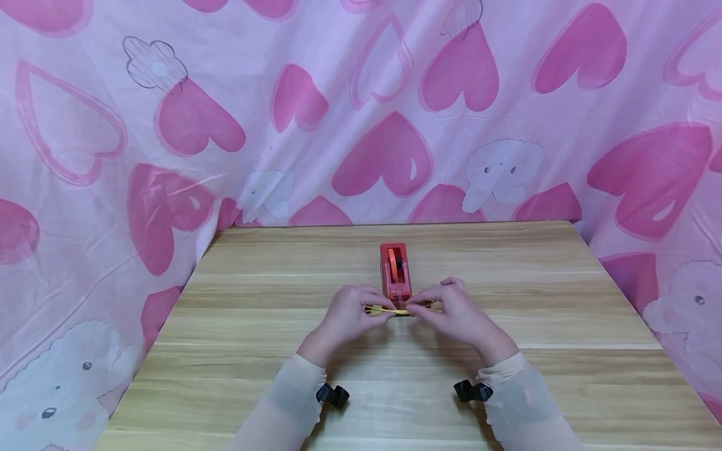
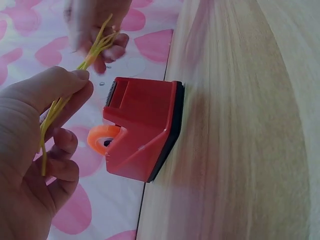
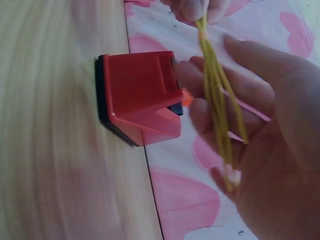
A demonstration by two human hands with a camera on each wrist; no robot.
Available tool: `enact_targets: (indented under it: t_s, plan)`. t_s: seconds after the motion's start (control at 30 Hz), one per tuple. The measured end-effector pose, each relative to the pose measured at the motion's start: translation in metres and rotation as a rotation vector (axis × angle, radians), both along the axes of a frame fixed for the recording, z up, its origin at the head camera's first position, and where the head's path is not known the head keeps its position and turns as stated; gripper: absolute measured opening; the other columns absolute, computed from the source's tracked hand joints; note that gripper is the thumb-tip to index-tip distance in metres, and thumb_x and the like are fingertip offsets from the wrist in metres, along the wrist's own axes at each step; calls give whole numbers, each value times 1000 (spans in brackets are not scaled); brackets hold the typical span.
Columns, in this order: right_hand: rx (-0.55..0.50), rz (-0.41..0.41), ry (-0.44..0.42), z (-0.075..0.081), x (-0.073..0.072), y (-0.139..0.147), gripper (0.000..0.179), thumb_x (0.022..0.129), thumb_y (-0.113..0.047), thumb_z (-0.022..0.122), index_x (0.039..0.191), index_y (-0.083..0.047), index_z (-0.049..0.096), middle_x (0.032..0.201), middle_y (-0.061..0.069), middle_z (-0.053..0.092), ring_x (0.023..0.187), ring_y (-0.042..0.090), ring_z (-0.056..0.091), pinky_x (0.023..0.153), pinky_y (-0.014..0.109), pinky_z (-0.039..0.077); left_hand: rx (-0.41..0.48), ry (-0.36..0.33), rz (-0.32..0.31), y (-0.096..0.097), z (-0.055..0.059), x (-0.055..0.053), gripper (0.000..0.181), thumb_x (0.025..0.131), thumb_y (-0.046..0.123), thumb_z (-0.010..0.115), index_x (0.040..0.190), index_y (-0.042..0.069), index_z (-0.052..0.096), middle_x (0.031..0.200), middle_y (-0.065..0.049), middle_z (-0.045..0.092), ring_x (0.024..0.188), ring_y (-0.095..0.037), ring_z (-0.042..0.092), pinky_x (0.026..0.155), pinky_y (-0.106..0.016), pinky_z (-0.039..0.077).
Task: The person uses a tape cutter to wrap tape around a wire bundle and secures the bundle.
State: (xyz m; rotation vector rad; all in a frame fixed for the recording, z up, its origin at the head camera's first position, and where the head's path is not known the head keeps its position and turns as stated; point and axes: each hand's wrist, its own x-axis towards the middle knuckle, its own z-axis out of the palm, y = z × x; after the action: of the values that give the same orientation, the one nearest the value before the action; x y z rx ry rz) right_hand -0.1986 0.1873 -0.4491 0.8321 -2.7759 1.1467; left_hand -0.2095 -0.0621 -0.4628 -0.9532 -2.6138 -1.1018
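Note:
My left hand (image 1: 354,308) pinches a bundle of thin yellow strands (image 2: 56,108) between thumb and fingers. Near the pinch, a small orange-tinted band (image 3: 202,36) circles the bundle, and the strands fan out beyond it on the right. My right hand (image 3: 272,95) is around those loose strands, its thumb apart from the fingers and the strands crossing in front of them; it looks blurred in the left wrist view. Just beyond both hands, a red tape dispenser (image 1: 397,275) with a black base stands on the table, an orange roll (image 2: 102,137) in it and its toothed cutter towards me.
The wood-grain table (image 1: 271,363) reaches back to a pink and white curtain (image 1: 338,156) with hearts, which also hangs along both sides. A small black camera (image 1: 333,396) sits at the left wrist, another camera (image 1: 472,391) at the right.

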Motion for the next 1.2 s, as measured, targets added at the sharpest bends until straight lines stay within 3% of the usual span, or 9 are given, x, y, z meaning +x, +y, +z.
enact_targets:
  t_s: [0.13,0.33,0.47,0.7,0.93,1.1,1.2]
  plan:
    - [43,-31,-134,2,-1,-1,19,102,-35,65,95,-27,81,93,-18,76,108,19,62,110,53,19,-23,65,-11,0,1,1,12,84,18,86,96,21,85,94,5,79,87,-9,72,75,-24,56]
    - [65,-62,-276,4,1,-3,23,103,-34,63,93,-25,81,98,-12,76,113,27,45,99,51,25,-29,137,-34,-1,1,1,13,83,16,87,95,20,85,93,5,79,85,-8,72,74,-22,55]
    - [65,-64,-303,4,4,-3,16,102,-32,66,97,-30,81,101,-13,76,109,23,44,97,47,28,-41,171,-41,-1,1,2,13,83,16,87,95,21,84,94,7,79,87,-7,71,77,-23,56]
    - [72,-65,-258,5,3,-2,9,98,-30,72,96,-33,80,94,-12,78,102,21,48,93,45,29,-69,170,-25,1,2,3,13,84,18,87,96,23,84,97,8,79,92,-8,72,82,-26,58]
    - [86,-109,-256,3,4,-2,9,96,-30,74,96,-37,80,95,-19,76,101,21,45,90,42,29,-85,120,-9,2,0,5,12,86,21,86,97,24,84,97,10,79,92,-5,71,83,-27,56]
    - [76,-96,-218,3,5,-3,8,96,-28,74,95,-33,81,93,-14,78,99,21,44,88,42,27,-43,-4,0,3,0,5,8,88,26,84,96,25,82,94,13,76,83,-4,65,72,-22,52]
    - [70,-78,-170,3,4,-3,7,96,-27,75,95,-31,81,93,-15,78,97,19,48,91,44,26,14,-95,27,2,2,7,9,91,30,81,99,25,81,98,12,76,87,-10,69,71,-21,52]
